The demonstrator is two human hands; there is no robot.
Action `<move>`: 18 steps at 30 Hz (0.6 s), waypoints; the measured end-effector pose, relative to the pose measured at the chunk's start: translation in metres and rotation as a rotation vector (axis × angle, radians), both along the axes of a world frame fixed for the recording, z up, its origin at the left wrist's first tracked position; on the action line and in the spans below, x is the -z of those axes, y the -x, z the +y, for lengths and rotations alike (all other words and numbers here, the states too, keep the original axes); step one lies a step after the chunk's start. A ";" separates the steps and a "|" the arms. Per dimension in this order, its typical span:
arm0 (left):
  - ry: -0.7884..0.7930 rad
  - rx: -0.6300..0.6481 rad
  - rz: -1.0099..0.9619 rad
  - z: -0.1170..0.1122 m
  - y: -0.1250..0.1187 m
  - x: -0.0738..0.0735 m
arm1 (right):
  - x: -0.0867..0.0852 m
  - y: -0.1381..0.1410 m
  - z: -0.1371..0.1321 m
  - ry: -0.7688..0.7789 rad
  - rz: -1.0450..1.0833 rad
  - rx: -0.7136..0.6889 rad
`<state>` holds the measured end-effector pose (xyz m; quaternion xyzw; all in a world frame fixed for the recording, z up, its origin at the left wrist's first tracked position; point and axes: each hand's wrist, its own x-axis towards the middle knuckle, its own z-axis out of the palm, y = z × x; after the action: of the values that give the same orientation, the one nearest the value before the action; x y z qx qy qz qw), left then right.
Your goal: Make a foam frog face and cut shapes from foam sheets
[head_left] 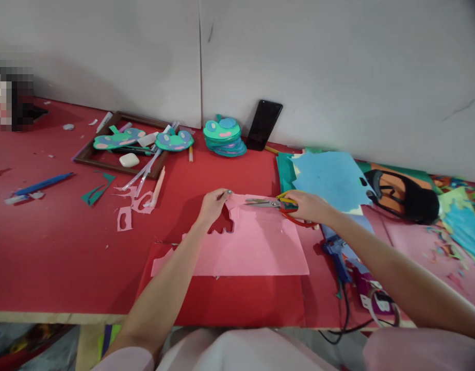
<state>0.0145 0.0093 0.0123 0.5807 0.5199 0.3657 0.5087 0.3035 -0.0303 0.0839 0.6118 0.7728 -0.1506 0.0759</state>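
smooth red tabletop [67,247]; left hand [214,206] pinching ragged-edged pink sheet [256,247]; right hand [309,204] curled round metal-bladed scissors [275,204]

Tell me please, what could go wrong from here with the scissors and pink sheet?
The scissors point toward the left grip, so a slip might nick it. The pink sheet is cut jaggedly near that grip, so pulling there could perhaps tear it.

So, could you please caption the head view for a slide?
Right hand holding scissors, left hand pinching a pink sheet.
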 end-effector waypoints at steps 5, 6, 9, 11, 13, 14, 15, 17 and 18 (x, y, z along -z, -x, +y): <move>0.010 -0.011 -0.030 0.001 -0.001 0.003 | 0.000 0.007 0.001 0.008 0.007 -0.026; 0.008 -0.009 -0.032 0.001 -0.001 0.004 | 0.001 0.008 0.002 0.008 0.003 -0.028; 0.005 -0.008 -0.027 0.002 -0.001 0.006 | 0.003 0.011 0.003 0.004 0.002 -0.020; 0.006 -0.005 -0.018 0.002 -0.001 0.005 | 0.005 0.012 0.004 0.006 0.009 -0.018; 0.000 0.000 -0.015 0.001 -0.001 0.004 | 0.008 0.013 0.004 0.015 0.020 -0.024; -0.003 0.003 -0.015 0.001 -0.001 0.004 | 0.010 0.013 0.003 0.020 0.025 -0.025; -0.004 0.004 -0.015 0.001 -0.001 0.003 | 0.011 0.013 0.003 0.027 0.028 -0.024; -0.003 0.002 -0.008 0.000 -0.001 0.003 | 0.012 0.014 0.003 0.039 0.033 -0.018; -0.001 0.001 -0.001 0.000 -0.001 0.002 | 0.013 0.014 0.003 0.045 0.036 -0.016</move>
<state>0.0151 0.0094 0.0100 0.5811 0.5189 0.3662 0.5089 0.2897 -0.0274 0.0714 0.6011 0.7752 -0.1783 0.0771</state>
